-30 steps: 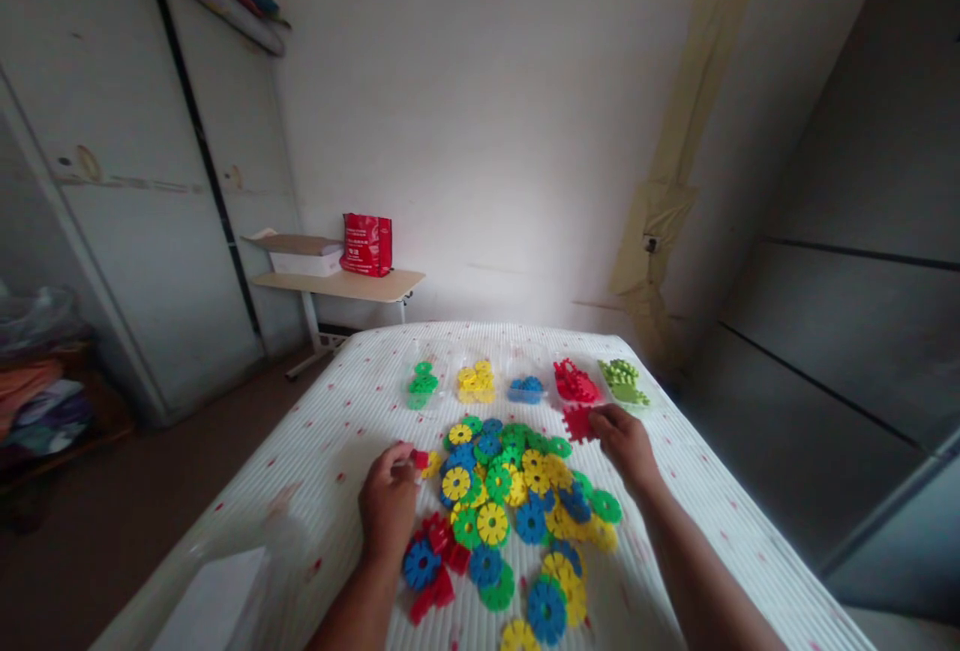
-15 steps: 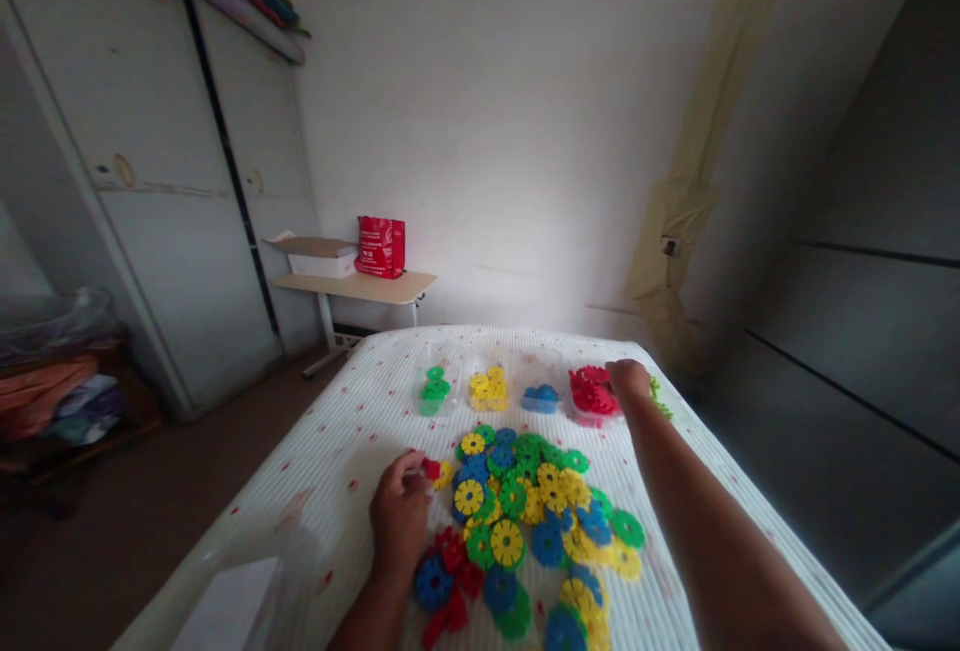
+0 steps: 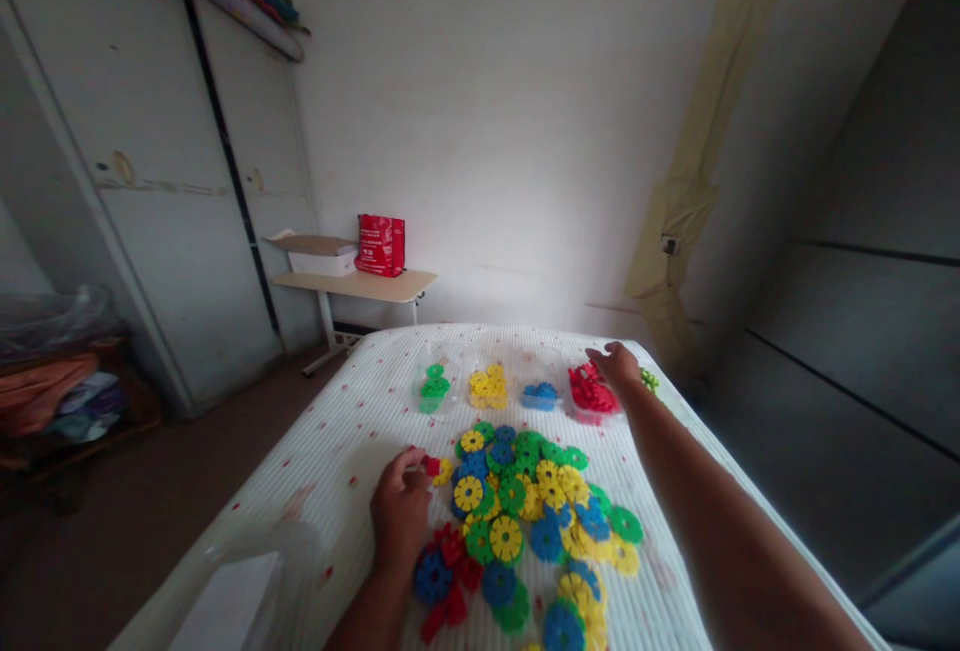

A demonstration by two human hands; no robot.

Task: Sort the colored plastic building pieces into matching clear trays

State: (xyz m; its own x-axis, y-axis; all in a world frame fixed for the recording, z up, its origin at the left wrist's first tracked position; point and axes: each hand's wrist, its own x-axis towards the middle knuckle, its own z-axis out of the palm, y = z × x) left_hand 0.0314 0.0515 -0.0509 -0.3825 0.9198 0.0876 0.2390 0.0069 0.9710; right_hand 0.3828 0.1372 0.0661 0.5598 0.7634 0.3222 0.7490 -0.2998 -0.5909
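Presently, the left hand is near the cloth, fingers curled and grasping a small red piece at their tips, just beside a yellow disc; loose red pieces lie nearer the wearer; next, a mixed pile of discs covers the middle; beyond it, green, yellow and blue discs sit in separate tubs; a further tub holds red pieces; the right hand is above its far right edge, fingers parted and released; light green pieces show past the wrist

Dim, soft light, wall brightest near centre, right-hand cabinet in deep shadow, wide-angle stretching toward edges
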